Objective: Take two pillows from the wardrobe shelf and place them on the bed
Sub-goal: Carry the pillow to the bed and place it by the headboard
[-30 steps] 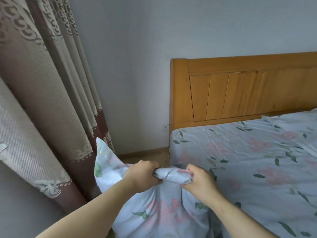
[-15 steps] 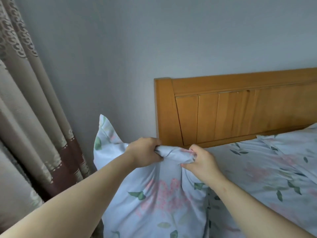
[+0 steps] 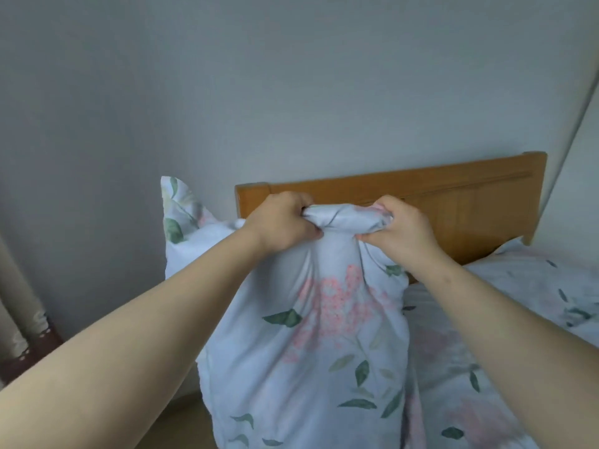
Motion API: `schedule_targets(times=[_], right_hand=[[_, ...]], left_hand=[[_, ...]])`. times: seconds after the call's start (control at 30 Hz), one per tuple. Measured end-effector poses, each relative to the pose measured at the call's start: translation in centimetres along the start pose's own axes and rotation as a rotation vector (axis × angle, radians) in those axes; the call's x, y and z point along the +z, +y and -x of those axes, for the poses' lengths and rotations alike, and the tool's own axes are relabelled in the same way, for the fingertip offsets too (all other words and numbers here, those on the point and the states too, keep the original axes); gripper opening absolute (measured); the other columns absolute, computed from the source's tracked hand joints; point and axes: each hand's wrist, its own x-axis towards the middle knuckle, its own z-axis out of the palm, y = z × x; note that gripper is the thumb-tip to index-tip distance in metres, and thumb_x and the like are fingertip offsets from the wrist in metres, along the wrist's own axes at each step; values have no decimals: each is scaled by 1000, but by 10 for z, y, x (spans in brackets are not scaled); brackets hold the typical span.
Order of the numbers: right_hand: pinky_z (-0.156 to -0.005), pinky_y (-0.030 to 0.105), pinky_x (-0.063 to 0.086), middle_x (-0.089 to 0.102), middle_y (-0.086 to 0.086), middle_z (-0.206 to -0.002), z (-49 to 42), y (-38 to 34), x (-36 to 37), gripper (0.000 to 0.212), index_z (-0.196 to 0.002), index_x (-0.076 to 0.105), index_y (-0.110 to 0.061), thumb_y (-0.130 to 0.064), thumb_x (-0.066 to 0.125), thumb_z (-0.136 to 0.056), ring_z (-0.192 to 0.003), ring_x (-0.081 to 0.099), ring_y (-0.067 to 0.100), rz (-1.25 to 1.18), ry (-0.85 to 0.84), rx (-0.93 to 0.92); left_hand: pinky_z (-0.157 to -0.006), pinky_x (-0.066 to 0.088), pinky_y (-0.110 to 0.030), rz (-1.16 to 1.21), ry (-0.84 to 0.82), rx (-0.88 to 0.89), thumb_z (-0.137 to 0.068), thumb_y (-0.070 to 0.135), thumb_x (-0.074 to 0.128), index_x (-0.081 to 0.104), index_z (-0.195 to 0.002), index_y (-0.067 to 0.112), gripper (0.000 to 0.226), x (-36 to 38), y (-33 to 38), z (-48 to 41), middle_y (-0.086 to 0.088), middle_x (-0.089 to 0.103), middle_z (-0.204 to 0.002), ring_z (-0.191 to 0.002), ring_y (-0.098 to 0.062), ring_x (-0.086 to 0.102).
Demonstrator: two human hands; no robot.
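Both hands are up at the top of the pillow (image 3: 317, 319): the left hand (image 3: 282, 222) and the right hand (image 3: 402, 228) sit side by side with a short stretch of bunched cover between them, each fist curled tight round that gathered top edge. The pillow hangs straight down from the grip, long axis upright, floral face toward the camera, one free corner poking up to the left of the left hand. Where is it? In the air at the left edge of the bed (image 3: 486, 367), in front of the near end of the headboard (image 3: 453, 202), its right side overlapping the bed's edge in this view; whether it brushes the bed I cannot tell. And here is what matters: the bed lies to the right of and beyond the hands, so the right hand is nearer the landing spot and the left has the longer way round. By my reading, the pillow must swing rightward and tip from upright to flat, long axis laid along the headboard. By the far end of the headboard a floral shape (image 3: 534, 270) looks like a pillow lying flat, so the free space seems to be the near side. The curtain (image 3: 22, 319) is off left, well apart.
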Motion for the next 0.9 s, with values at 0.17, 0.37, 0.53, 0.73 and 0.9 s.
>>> schedule_targets(times=[0.17,0.37,0.53,0.73,0.9], right_hand=[[-53,15,32,57,2,-78,-6,15,-14,31,-64,47,-24,-10,73,-69,-74,50,15,53,103,-5],[-72,29,41,52,-3,-86,61,82,12,22,-74,47,-31,-23,68,-72,-82,49,16,161,-127,271],[-61,36,40,48,-7,-64,99,121,28,18,-57,40,-28,-31,55,-67,-70,51,21,102,-142,318],[-52,25,28,50,7,-60,111,135,26,20,-65,49,0,-9,63,-77,-60,43,19,91,-109,329],[-53,15,33,54,6,-63,130,146,35,13,-68,55,-2,1,64,-76,-58,46,14,23,-159,366]], left_hand=[[-54,32,-28,146,53,-18,-71,16,68,40,-53,20,34,24,11,-8,9,43,-56,-60,-14,42],[-59,31,-28,154,-254,-100,-79,18,64,34,-57,27,39,125,-23,30,8,44,-61,-73,-18,48],[-60,31,-28,54,-312,-77,-84,24,60,38,-72,20,25,169,-35,55,-1,53,-76,-81,-22,53],[-107,29,-46,-274,-490,-88,-66,47,70,18,-140,31,92,176,-57,59,3,32,-146,-132,-26,33],[-86,39,-35,-358,-494,-203,-72,46,64,28,-134,31,73,193,-80,75,0,60,-114,-107,-26,55]])
